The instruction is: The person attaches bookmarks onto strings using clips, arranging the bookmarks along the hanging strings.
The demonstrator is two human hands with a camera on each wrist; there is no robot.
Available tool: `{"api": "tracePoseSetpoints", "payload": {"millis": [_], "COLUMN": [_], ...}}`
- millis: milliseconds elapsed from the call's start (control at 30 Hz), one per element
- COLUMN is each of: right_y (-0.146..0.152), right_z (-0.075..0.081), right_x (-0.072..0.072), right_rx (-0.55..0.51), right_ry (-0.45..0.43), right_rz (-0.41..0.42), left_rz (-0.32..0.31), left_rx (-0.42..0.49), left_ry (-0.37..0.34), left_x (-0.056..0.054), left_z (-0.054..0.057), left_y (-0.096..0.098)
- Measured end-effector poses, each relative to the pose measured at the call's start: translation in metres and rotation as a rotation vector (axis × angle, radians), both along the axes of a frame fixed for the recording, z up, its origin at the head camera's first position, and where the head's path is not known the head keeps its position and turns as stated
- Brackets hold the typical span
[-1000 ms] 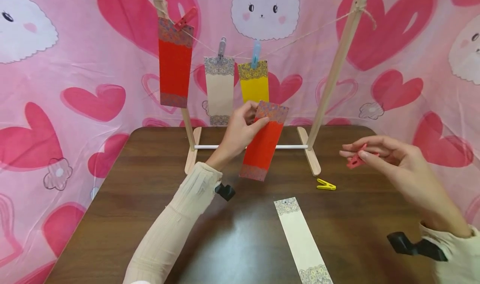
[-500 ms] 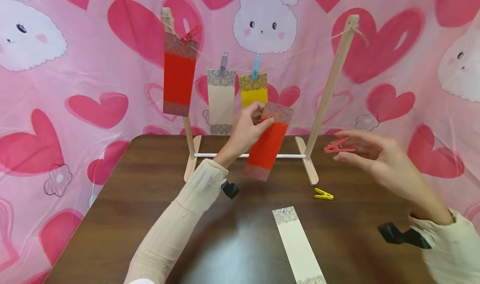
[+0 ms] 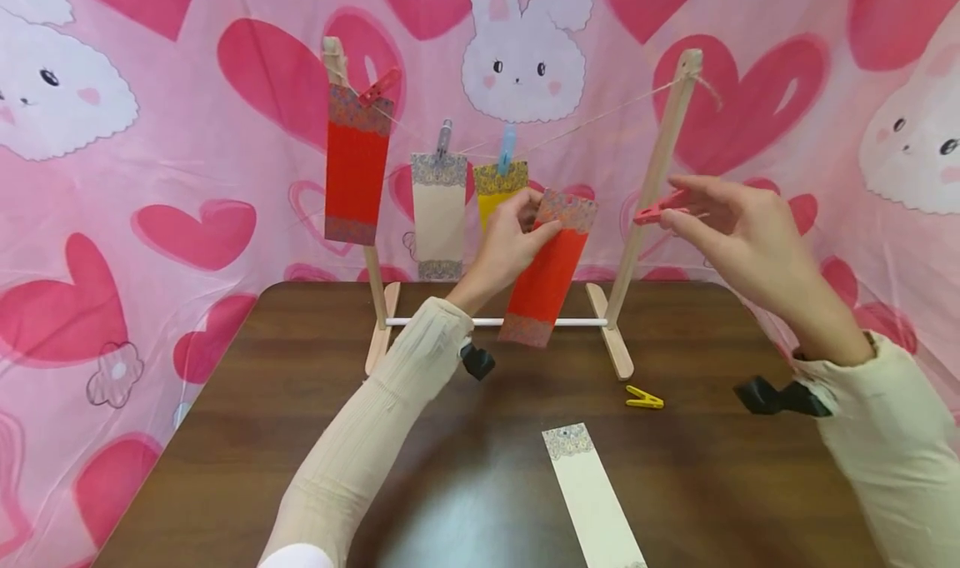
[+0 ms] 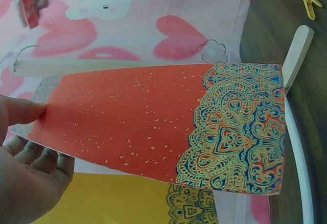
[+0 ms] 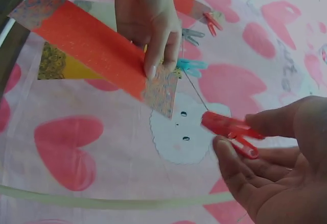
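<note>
My left hand [image 3: 510,239] pinches a red card [image 3: 551,272] with patterned ends near its top, in front of the hanging yellow card [image 3: 495,189]. The card tilts slightly, below the string [image 3: 600,118]. My right hand [image 3: 757,235] holds a red clothespin [image 3: 660,211] between thumb and fingers, in front of the right post of the wooden rack [image 3: 663,151]. The right wrist view shows that clothespin [image 5: 230,129] apart from the string and the card. On the string hang another red card [image 3: 356,172], a cream card [image 3: 439,214] and the yellow one, each under a clothespin.
A long cream card [image 3: 596,501] lies on the brown table [image 3: 225,468] toward the front. A yellow clothespin [image 3: 643,398] lies near the rack's right foot [image 3: 615,351]. Behind the rack hangs a pink cloth [image 3: 172,160] with hearts and rabbits.
My right hand has risen and moved left with the red clothespin, toward the rack's right post. My left hand has shifted slightly right with the red card. The head view has tilted up.
</note>
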State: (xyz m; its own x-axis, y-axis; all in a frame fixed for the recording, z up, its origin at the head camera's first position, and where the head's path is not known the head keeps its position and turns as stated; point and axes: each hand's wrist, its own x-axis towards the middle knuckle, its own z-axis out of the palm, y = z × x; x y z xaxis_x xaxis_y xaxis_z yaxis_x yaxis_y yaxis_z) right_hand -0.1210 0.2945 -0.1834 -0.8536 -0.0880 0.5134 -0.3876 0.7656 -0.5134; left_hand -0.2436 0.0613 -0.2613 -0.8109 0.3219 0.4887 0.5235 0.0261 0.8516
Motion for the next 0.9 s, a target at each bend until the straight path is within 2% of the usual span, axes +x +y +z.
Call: {"api": "tracePoseSetpoints", "payload": {"millis": [100, 233, 333, 400, 667, 767, 900], "right_y": [-0.009, -0.017, -0.023, -0.027, -0.042, -0.046, -0.048], "right_z": [0.009, 0.024, 0.036, 0.045, 0.074, 0.077, 0.075], "right_x": [-0.015, -0.037, -0.052, -0.061, -0.091, -0.1, -0.109], "right_rx": [-0.037, -0.053, -0.033, -0.023, 0.1, 0.187, 0.286], "right_ry": [0.045, 0.148, 0.213, 0.225, 0.285, 0.318, 0.328], "right_rz": [0.027, 0.052, 0.071, 0.083, 0.099, 0.131, 0.149], "left_rz": [0.008, -0.001, -0.003, 0.002, 0.048, 0.051, 0.067], "left_rx": [0.006, 0.027, 0.048, 0.063, 0.097, 0.092, 0.034], "left_ry": [0.006, -0.01, -0.033, -0.043, -0.022, -0.025, -0.013], "left_x": [-0.005, -0.01, -0.014, -0.016, -0.025, -0.026, -0.027], "left_z": [0.002, 0.005, 0.007, 0.008, 0.017, 0.018, 0.014], "left_y": [0.004, 0.009, 0.012, 0.016, 0.02, 0.019, 0.019]}}
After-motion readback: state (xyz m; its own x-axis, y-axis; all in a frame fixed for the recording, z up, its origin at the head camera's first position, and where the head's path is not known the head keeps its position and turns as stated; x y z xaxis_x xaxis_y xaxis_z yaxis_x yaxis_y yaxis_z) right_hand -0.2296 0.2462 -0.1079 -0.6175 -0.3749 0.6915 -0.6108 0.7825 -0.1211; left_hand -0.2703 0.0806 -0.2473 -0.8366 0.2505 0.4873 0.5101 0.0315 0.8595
